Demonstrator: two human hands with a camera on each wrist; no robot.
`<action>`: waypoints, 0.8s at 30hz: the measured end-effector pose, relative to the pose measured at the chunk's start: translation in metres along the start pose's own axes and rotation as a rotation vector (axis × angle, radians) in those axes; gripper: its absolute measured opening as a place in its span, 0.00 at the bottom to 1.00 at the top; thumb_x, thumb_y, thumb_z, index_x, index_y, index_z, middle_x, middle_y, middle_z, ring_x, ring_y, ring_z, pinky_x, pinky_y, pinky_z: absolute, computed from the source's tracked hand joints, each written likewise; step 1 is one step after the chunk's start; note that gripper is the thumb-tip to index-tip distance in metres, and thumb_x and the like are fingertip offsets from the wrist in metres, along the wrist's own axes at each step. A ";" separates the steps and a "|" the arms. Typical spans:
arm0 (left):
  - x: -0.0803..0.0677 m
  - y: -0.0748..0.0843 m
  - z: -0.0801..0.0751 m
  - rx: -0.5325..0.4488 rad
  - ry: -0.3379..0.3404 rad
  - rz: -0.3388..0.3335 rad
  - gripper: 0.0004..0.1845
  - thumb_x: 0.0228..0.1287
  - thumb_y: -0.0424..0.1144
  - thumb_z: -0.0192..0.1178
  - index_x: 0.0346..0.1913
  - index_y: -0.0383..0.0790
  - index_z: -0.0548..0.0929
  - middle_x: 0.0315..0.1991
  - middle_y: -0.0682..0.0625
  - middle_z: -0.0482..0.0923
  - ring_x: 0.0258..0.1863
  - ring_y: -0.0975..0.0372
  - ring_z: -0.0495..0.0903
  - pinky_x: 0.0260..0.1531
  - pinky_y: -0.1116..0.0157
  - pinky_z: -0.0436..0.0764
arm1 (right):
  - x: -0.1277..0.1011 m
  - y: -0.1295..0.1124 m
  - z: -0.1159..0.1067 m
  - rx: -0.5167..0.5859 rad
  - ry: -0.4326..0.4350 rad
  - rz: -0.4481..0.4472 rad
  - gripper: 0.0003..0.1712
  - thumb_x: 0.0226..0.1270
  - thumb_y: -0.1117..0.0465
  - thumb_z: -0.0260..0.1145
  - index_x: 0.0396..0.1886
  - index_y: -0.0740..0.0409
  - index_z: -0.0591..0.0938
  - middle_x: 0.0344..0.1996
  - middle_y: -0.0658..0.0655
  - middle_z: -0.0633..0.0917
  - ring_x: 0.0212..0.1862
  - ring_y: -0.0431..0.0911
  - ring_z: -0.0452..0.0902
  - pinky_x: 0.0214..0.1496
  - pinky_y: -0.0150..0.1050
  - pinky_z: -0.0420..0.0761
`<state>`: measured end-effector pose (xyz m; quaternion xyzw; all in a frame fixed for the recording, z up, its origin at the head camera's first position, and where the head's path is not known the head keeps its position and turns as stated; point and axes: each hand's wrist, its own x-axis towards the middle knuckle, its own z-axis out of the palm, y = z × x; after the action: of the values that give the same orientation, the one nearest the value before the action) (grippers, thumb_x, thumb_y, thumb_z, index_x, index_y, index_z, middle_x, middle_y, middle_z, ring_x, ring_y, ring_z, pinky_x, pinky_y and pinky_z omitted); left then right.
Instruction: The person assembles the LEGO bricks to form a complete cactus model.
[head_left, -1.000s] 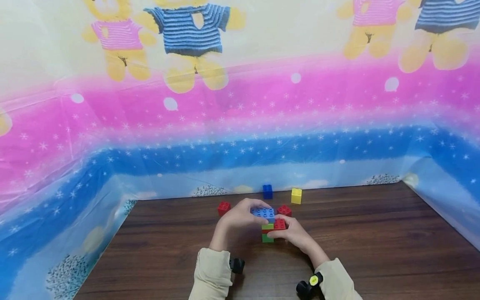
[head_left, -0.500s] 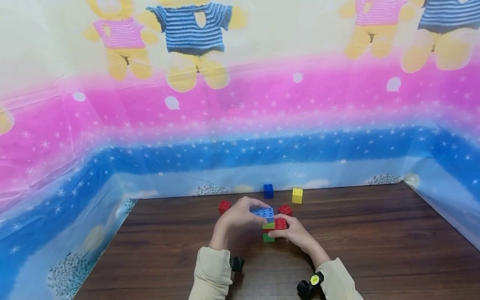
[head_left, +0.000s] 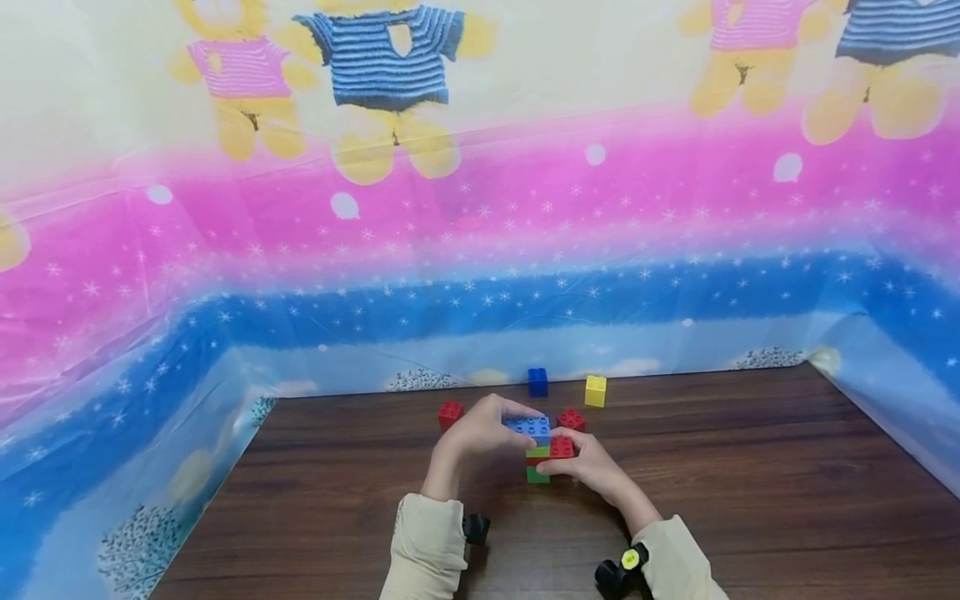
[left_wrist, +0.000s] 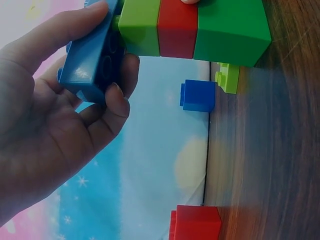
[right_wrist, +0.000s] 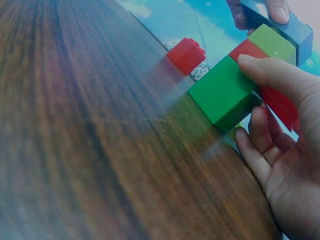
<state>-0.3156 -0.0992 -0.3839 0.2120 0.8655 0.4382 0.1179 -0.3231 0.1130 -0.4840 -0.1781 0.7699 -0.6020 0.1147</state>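
Stack: one, mid-counter, green, red, light-green layers.
Blue brick: one, my left hand pinches it on top.
Right hand: grips stack's red brick.
Loose bricks, far edge: two red, one blue, one yellow.

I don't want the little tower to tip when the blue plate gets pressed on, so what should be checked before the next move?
1. Left hand grips the blue brick: ok, fingers curl round it in the left wrist view.
2. Right hand steadies the stack: ok, thumb and fingers on the green and red bricks.
3. Stack base flat on the table: ok in the right wrist view.
4. Blue brick's studs lined up with the light green top brick: cannot tell, the joint is hidden.
5. Loose red brick, blue cube and yellow cube clear of the stack: ok, all stand apart.
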 end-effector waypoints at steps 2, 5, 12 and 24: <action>-0.001 0.001 0.000 -0.006 0.006 -0.004 0.19 0.58 0.35 0.68 0.54 0.44 0.85 0.52 0.44 0.83 0.42 0.62 0.82 0.43 0.65 0.83 | 0.001 -0.001 0.000 -0.001 0.000 0.010 0.29 0.59 0.53 0.72 0.59 0.58 0.76 0.38 0.50 0.87 0.32 0.41 0.75 0.29 0.33 0.73; -0.003 0.003 0.001 -0.007 0.013 -0.008 0.19 0.58 0.34 0.68 0.54 0.44 0.85 0.52 0.43 0.84 0.41 0.62 0.82 0.42 0.66 0.83 | 0.001 -0.002 0.001 0.001 0.002 0.030 0.30 0.59 0.53 0.72 0.59 0.58 0.76 0.37 0.49 0.87 0.30 0.41 0.74 0.27 0.33 0.71; -0.005 0.003 0.000 0.009 0.014 -0.012 0.20 0.57 0.32 0.68 0.54 0.42 0.85 0.50 0.43 0.85 0.37 0.63 0.82 0.39 0.68 0.82 | 0.000 -0.003 0.002 0.009 0.008 0.035 0.33 0.58 0.52 0.72 0.61 0.60 0.75 0.43 0.54 0.87 0.41 0.41 0.80 0.44 0.36 0.78; -0.006 0.001 0.000 -0.001 0.004 0.006 0.20 0.58 0.34 0.68 0.55 0.41 0.84 0.51 0.43 0.84 0.37 0.64 0.82 0.41 0.67 0.83 | 0.001 -0.002 0.004 0.008 0.022 0.044 0.32 0.58 0.52 0.73 0.60 0.59 0.76 0.43 0.55 0.87 0.38 0.42 0.78 0.39 0.35 0.78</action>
<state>-0.3100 -0.1017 -0.3825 0.2136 0.8649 0.4394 0.1150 -0.3226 0.1087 -0.4824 -0.1538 0.7725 -0.6043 0.1201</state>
